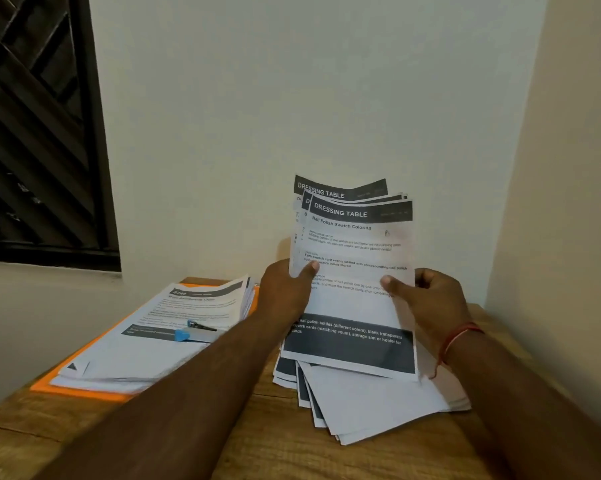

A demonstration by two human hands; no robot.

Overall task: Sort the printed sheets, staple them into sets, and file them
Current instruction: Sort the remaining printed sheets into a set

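Note:
I hold a small set of printed sheets upright above the table, each headed "DRESSING TABLE", slightly fanned at the top. My left hand grips the set's left edge with its thumb on the front page. My right hand grips the right edge the same way. Below them a loose, skewed pile of sheets lies on the wooden table. To the left, a thicker stack of printed sheets rests on an orange folder, with a blue stapler lying on top.
The table stands in a corner, with a pale wall behind and another close on the right. A dark window grille fills the upper left. Bare wood shows along the table's front edge.

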